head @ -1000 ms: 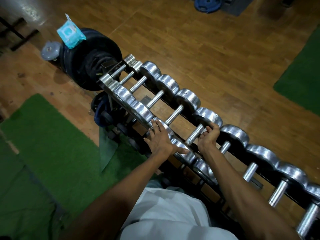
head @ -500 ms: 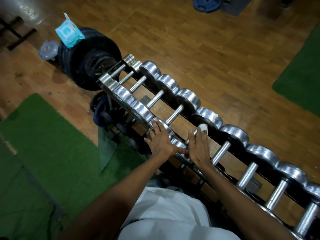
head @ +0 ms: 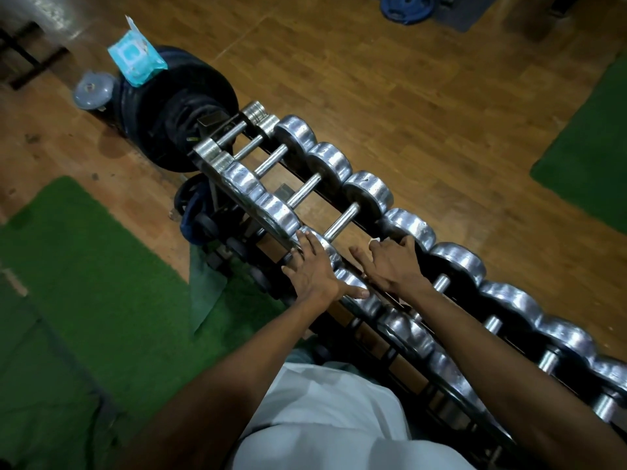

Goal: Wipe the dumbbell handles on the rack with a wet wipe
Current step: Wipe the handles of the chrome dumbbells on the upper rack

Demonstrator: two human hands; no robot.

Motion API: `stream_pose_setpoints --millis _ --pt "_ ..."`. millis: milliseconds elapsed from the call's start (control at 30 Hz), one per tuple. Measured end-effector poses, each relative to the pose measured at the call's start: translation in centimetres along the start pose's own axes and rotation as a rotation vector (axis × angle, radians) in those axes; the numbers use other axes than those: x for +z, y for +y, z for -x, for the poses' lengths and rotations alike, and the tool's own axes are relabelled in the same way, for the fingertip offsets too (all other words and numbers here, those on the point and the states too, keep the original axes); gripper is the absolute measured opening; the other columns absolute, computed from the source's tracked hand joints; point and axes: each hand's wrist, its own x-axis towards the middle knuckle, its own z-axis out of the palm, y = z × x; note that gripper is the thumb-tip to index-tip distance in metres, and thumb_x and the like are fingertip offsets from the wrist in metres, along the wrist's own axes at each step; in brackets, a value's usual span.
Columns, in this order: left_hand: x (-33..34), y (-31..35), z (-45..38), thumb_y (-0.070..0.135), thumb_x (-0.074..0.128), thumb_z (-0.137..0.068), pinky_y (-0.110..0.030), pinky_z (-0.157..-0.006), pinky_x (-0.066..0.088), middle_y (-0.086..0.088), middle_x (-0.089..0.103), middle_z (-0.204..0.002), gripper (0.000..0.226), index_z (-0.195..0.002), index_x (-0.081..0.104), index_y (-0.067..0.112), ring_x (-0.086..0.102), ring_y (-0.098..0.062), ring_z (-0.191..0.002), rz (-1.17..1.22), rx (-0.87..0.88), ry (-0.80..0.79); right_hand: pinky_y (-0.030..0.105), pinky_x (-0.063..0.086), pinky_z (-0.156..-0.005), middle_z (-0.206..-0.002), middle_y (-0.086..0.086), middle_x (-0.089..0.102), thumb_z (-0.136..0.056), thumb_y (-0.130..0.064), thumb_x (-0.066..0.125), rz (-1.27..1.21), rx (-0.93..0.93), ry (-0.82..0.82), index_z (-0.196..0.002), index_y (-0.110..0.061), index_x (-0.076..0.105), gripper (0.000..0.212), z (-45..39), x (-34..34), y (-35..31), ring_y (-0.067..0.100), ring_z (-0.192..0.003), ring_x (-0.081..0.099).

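A long rack (head: 400, 347) holds a row of chrome dumbbells running from upper left to lower right. My left hand (head: 314, 269) rests flat with spread fingers on the near chrome heads (head: 281, 215). My right hand (head: 393, 261) curls over a dumbbell handle and hides it; a bit of white wet wipe (head: 373, 241) shows at my fingertips. The neighbouring bare handle (head: 341, 222) lies just left of that hand. More handles (head: 441, 283) continue to the right.
A blue pack of wipes (head: 135, 57) lies on a stack of black weight plates (head: 176, 110) at the rack's far end. Green mats (head: 84, 266) lie on the wooden floor (head: 407, 113) left of the rack and at the right edge (head: 590, 147). A blue plate (head: 407, 5) lies far back.
My right hand slid down the handle towards me, then back up to its far end, the wipe in its grip. My left hand stayed on the near dumbbell heads.
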Motion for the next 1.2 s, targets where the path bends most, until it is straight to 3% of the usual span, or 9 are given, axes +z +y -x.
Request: stream_pose_setpoints --millis 167,300,433,600,767,867,1033,1133,1200 --pt "0.1 -0.2 0.0 0.072 0.091 -0.047 -0.070 -0.120 0.011 -0.006 -0.031 -0.167 0.172 -0.158 -0.025 0.012 -0.008 -0.037 -0.158 -0.005 0.008 0.024 0.055 0.020 -0.106 -0.079 0.001 0.069 -0.092 -0.080 -0.008 -0.166 -0.223 -0.177 -0.092 -0.031 0.065 0.089 0.4 -0.2 -0.3 0.018 -0.087 0.063" --pt "0.2 -0.2 -0.2 0.065 0.093 -0.053 -0.069 -0.121 0.013 -0.005 -0.031 -0.167 0.167 -0.158 -0.027 0.013 -0.007 -0.037 -0.158 -0.002 0.007 0.030 0.053 0.022 -0.103 -0.083 -0.005 0.063 -0.101 -0.071 0.000 -0.168 -0.361 -0.109 -0.068 -0.038 0.053 0.071 2.0 0.6 0.1 0.010 -0.092 0.058" --pt "0.2 -0.2 -0.2 0.078 0.088 -0.043 -0.070 -0.120 0.010 -0.005 -0.031 -0.167 0.175 -0.158 -0.026 0.013 -0.008 -0.038 -0.158 0.009 0.003 0.009 0.042 0.029 -0.093 -0.108 -0.010 0.065 -0.101 -0.069 0.001 -0.036 -0.335 0.029 -0.102 -0.032 0.068 0.076 1.9 0.5 2.0 0.010 -0.111 0.056" --pt "0.3 -0.3 -0.3 0.082 0.086 -0.037 -0.071 -0.119 0.008 -0.006 -0.031 -0.167 0.180 -0.157 -0.029 0.014 -0.010 -0.038 -0.158 0.029 -0.002 0.005 0.043 0.030 -0.109 -0.154 0.000 0.049 -0.101 -0.069 0.006 -0.080 -0.146 0.065 -0.143 -0.020 0.054 0.080 2.3 1.5 3.7 0.014 -0.149 0.033" --pt "0.3 -0.3 -0.2 0.080 0.085 -0.048 -0.070 -0.121 0.012 -0.005 -0.029 -0.168 0.170 -0.158 -0.026 0.013 -0.007 -0.038 -0.158 0.008 0.014 0.028 0.042 0.032 -0.115 -0.153 -0.005 0.052 -0.107 -0.061 0.021 -0.497 -0.283 -0.001 -0.136 -0.034 0.061 0.056 6.2 2.8 1.5 0.007 -0.150 0.032" --pt "0.3 -0.4 -0.3 0.080 0.086 -0.043 -0.070 -0.121 0.010 -0.004 -0.030 -0.168 0.174 -0.158 -0.026 0.013 -0.008 -0.038 -0.158 0.024 0.009 0.023 0.037 0.033 -0.120 -0.152 0.000 0.053 -0.110 -0.053 0.027 -0.603 -0.221 0.064 -0.139 -0.026 0.063 0.054 7.4 2.5 1.8 0.012 -0.148 0.038" --pt "0.3 -0.3 -0.2 0.075 0.089 -0.048 -0.069 -0.121 0.012 -0.005 -0.029 -0.168 0.171 -0.159 -0.025 0.012 -0.007 -0.038 -0.158 0.011 0.011 0.026 0.036 0.025 -0.122 -0.165 0.010 0.032 -0.107 -0.061 0.027 -0.785 0.056 0.021 -0.153 -0.014 0.041 0.067 7.7 1.9 -1.0 0.012 -0.154 0.017" --pt "0.2 -0.2 0.0 0.066 0.089 -0.060 -0.068 -0.122 0.012 -0.005 -0.033 -0.166 0.161 -0.158 -0.026 0.012 -0.007 -0.037 -0.158 -0.002 0.019 0.033 0.042 0.006 -0.128 -0.171 0.007 -0.010 -0.098 -0.075 0.023 -0.908 0.248 -0.093 -0.164 -0.012 -0.001 0.094 5.9 1.4 -3.5 0.016 -0.157 -0.012" --pt "0.3 -0.2 0.1 0.061 0.090 -0.064 -0.067 -0.123 0.012 -0.005 -0.034 -0.166 0.158 -0.158 -0.027 0.013 -0.007 -0.037 -0.158 -0.006 0.021 0.035 0.046 0.004 -0.126 -0.168 0.005 -0.023 -0.094 -0.081 0.023 -1.054 0.385 -0.121 -0.162 -0.014 -0.013 0.102 4.4 0.3 -4.7 0.018 -0.156 -0.017"
